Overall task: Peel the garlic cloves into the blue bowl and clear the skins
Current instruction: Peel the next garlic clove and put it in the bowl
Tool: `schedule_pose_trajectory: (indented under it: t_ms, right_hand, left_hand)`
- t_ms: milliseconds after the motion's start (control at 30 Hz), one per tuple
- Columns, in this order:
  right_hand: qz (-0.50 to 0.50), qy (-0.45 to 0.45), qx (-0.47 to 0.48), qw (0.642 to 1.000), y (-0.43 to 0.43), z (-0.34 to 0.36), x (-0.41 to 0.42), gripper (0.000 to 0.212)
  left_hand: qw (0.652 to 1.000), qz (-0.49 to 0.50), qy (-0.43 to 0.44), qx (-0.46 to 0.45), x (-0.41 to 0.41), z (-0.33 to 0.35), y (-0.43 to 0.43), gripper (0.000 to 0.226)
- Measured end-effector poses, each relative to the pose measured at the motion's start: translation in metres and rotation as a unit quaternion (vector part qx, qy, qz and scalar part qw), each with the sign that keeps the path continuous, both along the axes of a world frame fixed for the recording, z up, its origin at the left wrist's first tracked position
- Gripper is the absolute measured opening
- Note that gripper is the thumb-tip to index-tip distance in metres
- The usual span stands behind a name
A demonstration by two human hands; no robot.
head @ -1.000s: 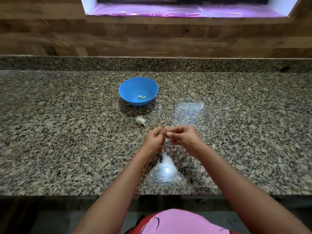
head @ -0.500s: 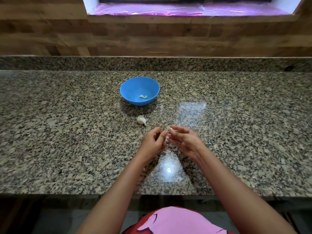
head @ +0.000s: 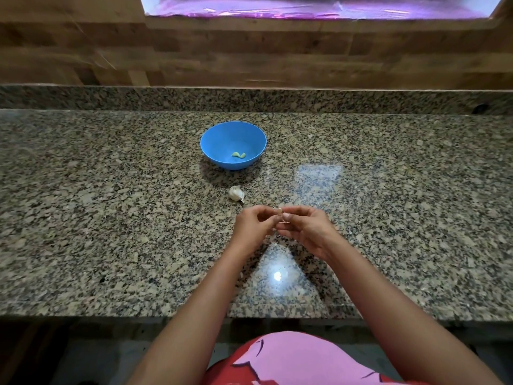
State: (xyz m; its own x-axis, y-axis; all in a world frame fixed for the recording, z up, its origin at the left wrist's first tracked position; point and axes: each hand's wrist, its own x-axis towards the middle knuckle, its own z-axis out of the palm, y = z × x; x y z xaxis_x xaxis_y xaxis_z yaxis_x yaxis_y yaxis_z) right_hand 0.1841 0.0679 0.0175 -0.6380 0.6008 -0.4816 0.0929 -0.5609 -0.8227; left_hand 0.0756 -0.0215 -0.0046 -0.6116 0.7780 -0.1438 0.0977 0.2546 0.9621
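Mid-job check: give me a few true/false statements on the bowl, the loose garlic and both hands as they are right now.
1. The blue bowl holds peeled garlic. True.
2. An unpeeled garlic piece lies on the counter, between the bowl and the hands. True.
3. The left hand is reaching into the bowl. False: it meets the right hand short of the bowl, and both pinch a small, mostly hidden garlic clove.
4. The bowl is tipped on its side. False: it stands upright.

Clove [head: 238,155] in bowl [head: 219,144]; garlic piece [head: 236,193] on counter [head: 111,218] just before bowl.
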Motion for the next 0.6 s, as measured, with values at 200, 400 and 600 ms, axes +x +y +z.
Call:
schedule_pose_trajectory:
  t_ms: [200,400,600]
  right_hand:
    - [0.06,-0.087,0.148,0.983,-0.0007,0.0029,0.0009,0.019]
    - [0.025,-0.086,0.168,0.982,-0.0016,0.0027,-0.005,0.016]
    - [0.033,-0.069,0.128,0.989,-0.0001,0.0016,-0.0035,0.014]
  left_hand:
    - [0.961,-0.019,0.275,-0.039,0.0013,0.0044,0.0015,0.015]
    - [0.983,0.031,0.183,-0.007,0.0053,0.0038,0.0025,0.011]
    - [0.983,0.042,-0.176,-0.003,-0.001,0.0074,0.002,0.007]
